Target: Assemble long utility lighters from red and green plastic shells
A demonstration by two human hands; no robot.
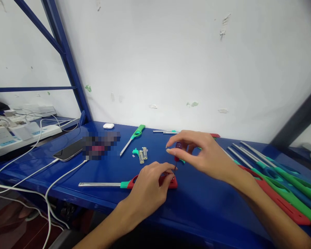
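Observation:
A red gas lighter with a long metal tube [101, 184] and a green collar lies across the front of the blue table. My left hand [150, 185] is closed over its red handle, fingertips near the handle's right end. A small screwdriver [177, 152] with a dark red handle stands upright there, its thin shaft pointing down at the lighter beside my left fingertips. Around the screwdriver's handle, my right hand [200, 152] has its thumb and fingers curled. Beyond my left hand are two clear small cylinders [143, 155] and a green trigger piece [135, 151].
A green lighter [133, 137] lies farther back. Several red, green and blue lighters [277, 183] lie at the right. On the left are a phone [68, 149], white cables [48, 197] and a power strip [48, 131]. A white earbud case [108, 126] sits near the wall.

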